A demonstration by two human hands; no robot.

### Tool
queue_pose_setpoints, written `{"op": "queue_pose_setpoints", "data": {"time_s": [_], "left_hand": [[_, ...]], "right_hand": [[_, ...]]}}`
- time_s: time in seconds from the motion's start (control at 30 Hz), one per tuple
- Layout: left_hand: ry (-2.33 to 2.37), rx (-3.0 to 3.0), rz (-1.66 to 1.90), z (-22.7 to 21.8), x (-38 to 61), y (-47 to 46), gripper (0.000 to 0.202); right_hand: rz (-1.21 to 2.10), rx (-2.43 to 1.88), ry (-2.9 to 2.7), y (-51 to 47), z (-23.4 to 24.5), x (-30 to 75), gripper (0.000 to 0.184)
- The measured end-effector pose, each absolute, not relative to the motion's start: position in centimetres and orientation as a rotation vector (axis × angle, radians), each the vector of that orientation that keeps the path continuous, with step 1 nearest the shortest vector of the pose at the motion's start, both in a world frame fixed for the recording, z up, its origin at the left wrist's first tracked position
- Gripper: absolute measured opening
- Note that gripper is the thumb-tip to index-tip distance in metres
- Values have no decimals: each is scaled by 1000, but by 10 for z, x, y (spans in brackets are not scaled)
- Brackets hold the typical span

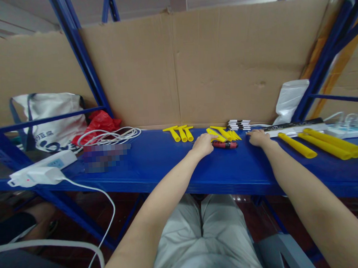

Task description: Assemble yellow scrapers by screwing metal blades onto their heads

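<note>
My left hand (202,144) rests knuckles-up on the blue shelf (157,167), fingers curled at the end of a small red and black tool (225,145). My right hand (258,137) lies on the shelf just right of that tool, fingers bent down, nothing visible in it. Just beyond both hands lies a pile of flat yellow wedge-shaped pieces (226,133). Three short yellow T-shaped pieces (181,133) lie to the left of them. A small stack of black and white flat items (239,124) sits behind the wedges.
Long yellow tubes (325,145) lie at the right beside a black and white power strip (294,127) and a white plastic bag (290,99). At left are coiled white cable (112,135), a red bag (101,121), a white tote bag (53,121) and a white power strip (41,168). Cardboard backs the shelf.
</note>
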State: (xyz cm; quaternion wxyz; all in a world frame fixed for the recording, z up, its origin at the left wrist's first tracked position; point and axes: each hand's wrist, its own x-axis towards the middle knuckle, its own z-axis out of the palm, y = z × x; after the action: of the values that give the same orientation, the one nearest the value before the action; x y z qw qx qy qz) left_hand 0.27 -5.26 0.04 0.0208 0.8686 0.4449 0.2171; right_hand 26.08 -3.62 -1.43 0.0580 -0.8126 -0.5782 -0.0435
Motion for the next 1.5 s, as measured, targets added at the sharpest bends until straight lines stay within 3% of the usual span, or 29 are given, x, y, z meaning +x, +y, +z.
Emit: {"op": "queue_pose_setpoints", "data": {"time_s": [0.2, 0.5, 0.93, 1.5], "left_hand": [[1392, 2690, 741, 2, 3, -56, 51], [1386, 2748, 707, 3, 4, -59, 51], [1399, 2856, 628, 4, 11, -62, 48], [1374, 2864, 595, 3, 12, -65, 49]], "right_hand": [[-242, -2340, -1810, -36, -8, 253, 30], [-23, -2234, -1811, -33, -3, 251, 12], [353, -1384, -1788, -45, 8, 193, 6], [-13, -1299, -2067, -45, 9, 188, 10]]}}
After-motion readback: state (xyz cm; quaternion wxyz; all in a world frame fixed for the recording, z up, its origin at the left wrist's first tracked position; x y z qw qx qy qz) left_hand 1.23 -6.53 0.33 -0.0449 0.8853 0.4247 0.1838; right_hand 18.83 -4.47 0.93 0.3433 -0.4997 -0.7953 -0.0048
